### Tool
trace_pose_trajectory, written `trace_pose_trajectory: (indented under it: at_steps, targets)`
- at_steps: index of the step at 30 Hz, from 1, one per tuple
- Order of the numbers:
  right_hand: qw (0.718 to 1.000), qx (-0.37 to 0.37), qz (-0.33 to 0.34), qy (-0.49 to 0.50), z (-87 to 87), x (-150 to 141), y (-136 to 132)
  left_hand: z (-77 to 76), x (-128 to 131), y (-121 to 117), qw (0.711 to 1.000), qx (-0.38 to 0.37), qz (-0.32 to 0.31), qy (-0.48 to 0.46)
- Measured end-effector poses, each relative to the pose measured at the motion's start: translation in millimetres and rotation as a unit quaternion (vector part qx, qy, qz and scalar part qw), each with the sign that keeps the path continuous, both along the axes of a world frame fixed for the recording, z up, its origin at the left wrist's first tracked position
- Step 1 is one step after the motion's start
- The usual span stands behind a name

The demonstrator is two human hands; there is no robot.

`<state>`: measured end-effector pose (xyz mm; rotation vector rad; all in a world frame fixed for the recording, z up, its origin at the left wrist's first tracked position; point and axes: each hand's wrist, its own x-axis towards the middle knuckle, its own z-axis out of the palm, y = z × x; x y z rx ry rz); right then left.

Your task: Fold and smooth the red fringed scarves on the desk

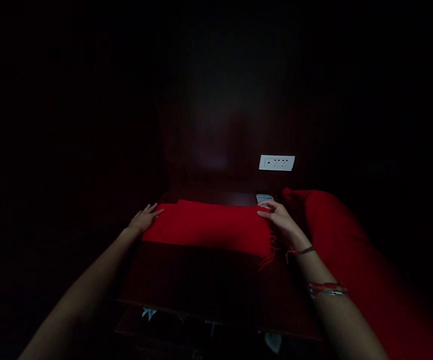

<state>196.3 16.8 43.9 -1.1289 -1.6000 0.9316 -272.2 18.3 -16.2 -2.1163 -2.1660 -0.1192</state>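
A red scarf (209,226) lies folded in a long strip across the dark table, with a loose fringe at its right end. My left hand (144,220) rests on the scarf's left end, its fingers spread out. At the far right corner, my right hand (278,217) pinches the scarf's edge between thumb and fingers. Just behind those fingers lies a phone (264,198) with its screen lit, partly covered by my right hand.
A larger red cloth (336,230) is heaped along the right side, beside my right forearm. On the dark wall behind is a white socket panel (276,163). Below the table's front edge (201,315), pale objects show dimly. Much of the surroundings is too dark to make out.
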Motion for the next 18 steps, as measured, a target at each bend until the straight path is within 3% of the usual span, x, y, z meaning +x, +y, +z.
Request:
trace_pose_trajectory:
  at_steps: [5,7,10,14,17,18]
  targets:
    - [0.998,0.04,0.001,0.058,44.6,6,-8,12.0,33,5,0.998,0.052,-0.043,-0.018]
    - [0.995,0.042,0.008,0.091,66.6,12,-13,10.7,55,9,0.995,0.072,-0.055,-0.051]
    - [0.995,0.02,0.003,0.1,97.0,28,-21,2.2,77,11,0.995,0.032,-0.046,-0.084]
    - [0.996,-0.03,-0.045,0.075,124.0,62,-29,-6.3,78,-2,0.996,-0.04,-0.044,-0.07]
    - [0.991,-0.059,-0.11,0.039,129.8,95,-33,-6.8,67,-13,0.995,-0.051,-0.05,-0.066]
    - [0.99,-0.038,-0.133,0.017,129.2,106,-33,-6.4,63,-17,0.995,-0.054,-0.052,-0.064]
